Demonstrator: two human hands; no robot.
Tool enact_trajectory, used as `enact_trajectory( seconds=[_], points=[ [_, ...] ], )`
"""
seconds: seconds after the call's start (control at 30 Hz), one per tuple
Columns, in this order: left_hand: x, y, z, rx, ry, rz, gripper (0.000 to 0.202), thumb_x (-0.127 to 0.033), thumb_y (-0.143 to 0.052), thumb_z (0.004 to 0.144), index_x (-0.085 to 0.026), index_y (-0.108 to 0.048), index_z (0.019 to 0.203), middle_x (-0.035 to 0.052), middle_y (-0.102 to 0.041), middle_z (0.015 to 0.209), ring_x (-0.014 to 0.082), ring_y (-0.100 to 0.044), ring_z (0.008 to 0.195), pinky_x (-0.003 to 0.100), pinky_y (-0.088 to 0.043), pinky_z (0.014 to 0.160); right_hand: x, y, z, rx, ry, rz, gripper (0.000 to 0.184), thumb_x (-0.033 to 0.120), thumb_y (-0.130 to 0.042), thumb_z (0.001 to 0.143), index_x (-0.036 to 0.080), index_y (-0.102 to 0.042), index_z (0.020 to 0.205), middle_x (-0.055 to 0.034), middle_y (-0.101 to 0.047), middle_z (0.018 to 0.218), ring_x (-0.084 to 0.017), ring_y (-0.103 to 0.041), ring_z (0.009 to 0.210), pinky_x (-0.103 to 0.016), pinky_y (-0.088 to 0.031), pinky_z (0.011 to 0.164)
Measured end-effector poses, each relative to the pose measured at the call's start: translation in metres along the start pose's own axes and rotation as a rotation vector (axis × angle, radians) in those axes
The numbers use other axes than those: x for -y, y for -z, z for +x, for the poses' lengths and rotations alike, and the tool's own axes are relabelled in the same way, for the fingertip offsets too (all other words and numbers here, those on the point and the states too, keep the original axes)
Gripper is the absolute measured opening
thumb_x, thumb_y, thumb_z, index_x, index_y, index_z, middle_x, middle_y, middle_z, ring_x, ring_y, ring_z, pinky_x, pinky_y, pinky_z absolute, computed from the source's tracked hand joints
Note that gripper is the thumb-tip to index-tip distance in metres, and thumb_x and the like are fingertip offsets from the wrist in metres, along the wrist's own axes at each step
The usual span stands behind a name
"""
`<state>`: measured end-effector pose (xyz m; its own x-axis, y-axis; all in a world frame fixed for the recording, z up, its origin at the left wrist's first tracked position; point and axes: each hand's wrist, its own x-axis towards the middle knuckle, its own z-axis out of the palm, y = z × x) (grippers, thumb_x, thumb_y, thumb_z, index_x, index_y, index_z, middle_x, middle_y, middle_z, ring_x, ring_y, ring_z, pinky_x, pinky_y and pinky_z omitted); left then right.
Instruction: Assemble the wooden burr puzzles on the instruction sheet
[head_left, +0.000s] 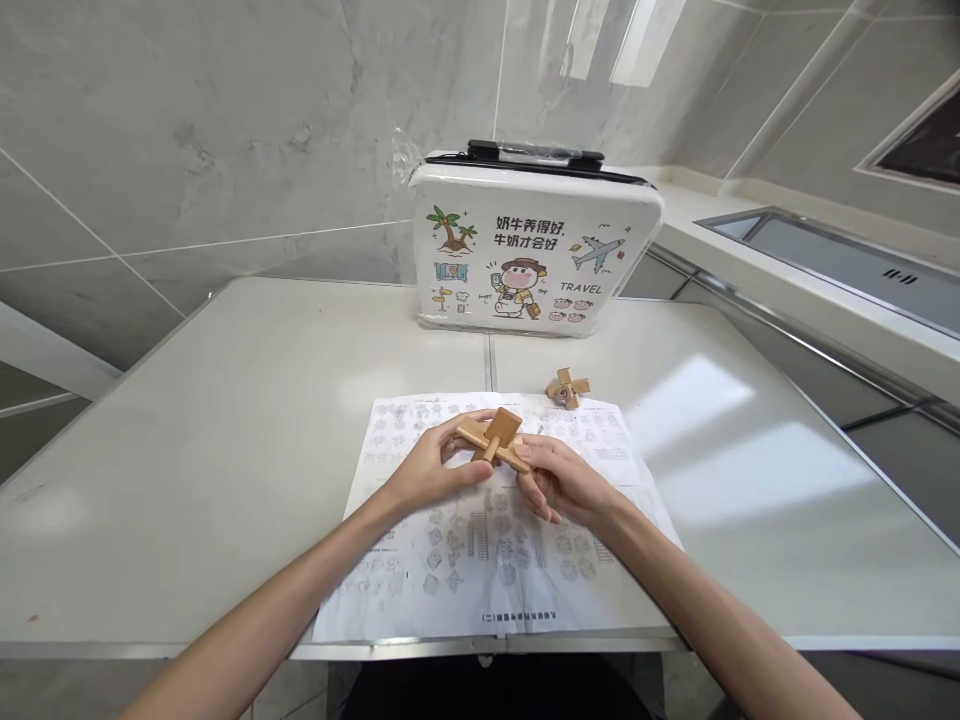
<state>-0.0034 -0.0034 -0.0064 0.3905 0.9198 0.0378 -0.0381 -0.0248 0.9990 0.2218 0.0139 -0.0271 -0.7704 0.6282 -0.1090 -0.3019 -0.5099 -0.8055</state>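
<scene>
A wooden burr puzzle (495,437) of crossed light-brown sticks is held just above a printed instruction sheet (480,570). My left hand (431,465) grips its left side with fingers curled around a stick. Closed on the right end of a stick is my right hand (559,480), thumb on top. A second, smaller assembled wooden puzzle (568,387) lies on the sheet's far right corner, apart from both hands.
The sheet lies on a white table (225,420) with a seam down its middle. A white cartoon-printed case (525,245) stands at the table's back edge against a grey tiled wall. A counter with a sink (840,260) runs along the right.
</scene>
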Motion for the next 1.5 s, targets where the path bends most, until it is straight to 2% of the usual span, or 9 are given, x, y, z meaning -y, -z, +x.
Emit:
enact_trajectory(
  seconds=[0.2,0.6,0.73,0.83,0.93,1.03,1.13,1.27,1.5],
  points=[
    [-0.004,-0.001,0.003,0.008,-0.016,-0.034,0.068,-0.066,-0.083,0.076,-0.017,-0.073,0.122,0.0181,-0.068,0.138,0.0384,-0.062,0.131,0.052,-0.046,0.114,-0.001,-0.008,0.003,-0.036,0.045,0.028,0.031,0.043,-0.066,0.1,0.02,-0.053,0.084,0.0061,-0.062,0.05,-0.008,-0.048,0.032,-0.014,-0.035,0.031],
    [0.0,0.003,0.007,0.03,-0.032,0.014,0.06,-0.058,-0.089,0.073,-0.017,-0.076,0.115,0.0173,-0.066,0.143,0.038,-0.06,0.134,0.049,-0.044,0.116,0.001,-0.007,0.002,-0.088,0.039,0.021,0.03,0.042,-0.07,0.098,0.02,-0.056,0.084,0.0057,-0.063,0.051,-0.008,-0.049,0.034,-0.014,-0.036,0.031],
    [0.0,0.0,0.004,-0.014,-0.014,0.048,0.068,-0.071,-0.077,0.079,-0.017,-0.074,0.121,0.0173,-0.068,0.138,0.0388,-0.063,0.129,0.049,-0.047,0.112,0.001,-0.007,0.002,-0.041,0.033,0.07,0.031,0.04,-0.068,0.099,0.018,-0.057,0.08,0.0049,-0.062,0.052,-0.007,-0.049,0.034,-0.014,-0.036,0.033],
    [0.001,-0.003,0.002,-0.044,-0.014,0.027,0.078,-0.083,-0.054,0.089,-0.018,-0.069,0.129,0.0175,-0.07,0.135,0.0371,-0.064,0.127,0.049,-0.048,0.108,0.002,-0.005,0.002,0.003,0.022,0.123,0.031,0.04,-0.066,0.099,0.018,-0.056,0.079,0.0058,-0.06,0.053,-0.005,-0.043,0.033,-0.014,-0.035,0.032],
    [0.002,-0.007,0.002,-0.091,0.007,0.018,0.068,-0.075,-0.036,0.101,-0.018,-0.065,0.126,0.0152,-0.073,0.124,0.0291,-0.068,0.115,0.044,-0.051,0.103,0.002,-0.001,0.002,-0.024,0.006,0.176,0.033,0.04,-0.064,0.1,0.019,-0.055,0.077,0.0074,-0.053,0.051,-0.005,-0.036,0.034,-0.013,-0.031,0.031],
    [0.0,-0.012,0.003,-0.118,0.04,0.107,0.051,-0.064,-0.041,0.106,-0.017,-0.063,0.106,0.0091,-0.075,0.098,0.0198,-0.069,0.085,0.036,-0.055,0.084,0.003,0.002,0.002,-0.051,-0.023,0.231,0.037,0.04,-0.063,0.1,0.02,-0.051,0.072,0.0086,-0.044,0.047,-0.005,-0.029,0.034,-0.013,-0.028,0.03],
    [-0.003,-0.014,0.002,-0.051,0.074,0.14,0.046,-0.058,-0.046,0.106,-0.018,-0.058,0.087,0.0036,-0.069,0.078,0.0137,-0.06,0.064,0.028,-0.049,0.064,0.004,0.004,0.002,-0.082,-0.025,0.296,0.028,0.037,-0.065,0.098,0.02,-0.055,0.078,0.0098,-0.039,0.049,-0.006,-0.025,0.037,-0.013,-0.028,0.031],
    [-0.005,-0.014,0.002,-0.023,0.066,0.089,0.044,-0.056,-0.049,0.105,-0.02,-0.051,0.082,0.0004,-0.064,0.07,0.0108,-0.053,0.056,0.025,-0.044,0.057,0.004,0.002,0.002,-0.105,-0.014,0.329,0.02,0.034,-0.067,0.096,0.019,-0.058,0.086,0.0101,-0.038,0.052,-0.008,-0.025,0.039,-0.013,-0.03,0.031],
    [-0.006,-0.015,0.002,-0.051,0.053,0.09,0.042,-0.054,-0.052,0.104,-0.02,-0.051,0.08,-0.0023,-0.058,0.066,0.0101,-0.05,0.055,0.025,-0.041,0.057,0.0,-0.002,0.002,-0.037,-0.041,0.315,0.03,0.037,-0.065,0.1,0.02,-0.053,0.078,0.0104,-0.039,0.051,-0.005,-0.022,0.037,-0.012,-0.03,0.032]
  ],
)
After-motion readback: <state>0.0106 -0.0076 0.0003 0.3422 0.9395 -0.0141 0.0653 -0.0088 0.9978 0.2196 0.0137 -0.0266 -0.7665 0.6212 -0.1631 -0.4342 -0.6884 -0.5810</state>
